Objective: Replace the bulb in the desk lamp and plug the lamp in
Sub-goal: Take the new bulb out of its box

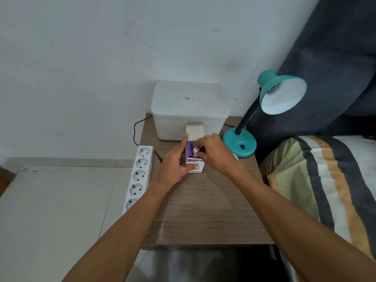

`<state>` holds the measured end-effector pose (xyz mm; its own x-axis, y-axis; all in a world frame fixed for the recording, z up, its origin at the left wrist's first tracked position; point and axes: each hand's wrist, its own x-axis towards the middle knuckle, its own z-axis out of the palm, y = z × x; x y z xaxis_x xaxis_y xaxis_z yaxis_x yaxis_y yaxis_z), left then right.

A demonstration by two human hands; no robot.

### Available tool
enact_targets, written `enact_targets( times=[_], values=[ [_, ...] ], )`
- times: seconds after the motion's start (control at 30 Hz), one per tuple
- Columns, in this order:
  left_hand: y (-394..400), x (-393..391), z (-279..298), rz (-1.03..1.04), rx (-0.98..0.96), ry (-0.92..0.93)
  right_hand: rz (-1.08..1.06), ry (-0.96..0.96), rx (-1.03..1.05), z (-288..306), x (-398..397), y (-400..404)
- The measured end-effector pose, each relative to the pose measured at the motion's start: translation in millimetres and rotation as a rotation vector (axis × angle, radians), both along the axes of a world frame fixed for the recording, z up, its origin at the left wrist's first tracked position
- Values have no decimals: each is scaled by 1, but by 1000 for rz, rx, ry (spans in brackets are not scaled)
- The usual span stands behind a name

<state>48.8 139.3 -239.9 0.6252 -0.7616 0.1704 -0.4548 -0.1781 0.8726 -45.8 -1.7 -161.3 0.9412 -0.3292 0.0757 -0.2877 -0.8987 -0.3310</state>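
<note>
A small purple and white bulb box point(195, 167) stands open on the wooden side table point(203, 210). My left hand point(175, 165) grips the box, thumb on its front and forefinger up along the raised flap. My right hand point(213, 154) pinches the metal screw base of the bulb point(196, 149) at the box's open top. The teal desk lamp point(282, 92) stands at the table's right rear on its round base point(239, 144), and its shade faces me with no bulb visible inside. A white power strip point(138, 176) lies along the table's left edge.
A frosted white plastic storage box point(189, 106) with a lid sits against the wall behind the bulb box. A black cord point(135, 129) loops off the table's left rear. A bed with a striped cover point(325, 180) is on the right, under a dark curtain point(335, 58).
</note>
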Motion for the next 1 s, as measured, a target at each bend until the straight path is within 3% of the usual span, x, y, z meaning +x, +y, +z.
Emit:
enact_targets(
  times=[0.2, 0.5, 0.63, 0.77, 0.87, 1.0],
  values=[
    [0, 1, -2, -8, -10, 33, -56, -124, 133, -3, -12, 2],
    [0, 1, -1, -19, 1, 18, -67, -394, 173, 7, -11, 13],
    [-1, 2, -1, -17, 14, 26, -77, -478, 336, 21, -13, 19],
    [0, 0, -1, -15, 20, 22, -187, -621, 373, 32, -10, 16],
    [0, -1, -1, -12, 30, 45, -302, -633, 454, 26, -11, 9],
    [0, -2, 1, -16, 44, 43, -433, -508, 438, 7, -15, -4]
  ],
)
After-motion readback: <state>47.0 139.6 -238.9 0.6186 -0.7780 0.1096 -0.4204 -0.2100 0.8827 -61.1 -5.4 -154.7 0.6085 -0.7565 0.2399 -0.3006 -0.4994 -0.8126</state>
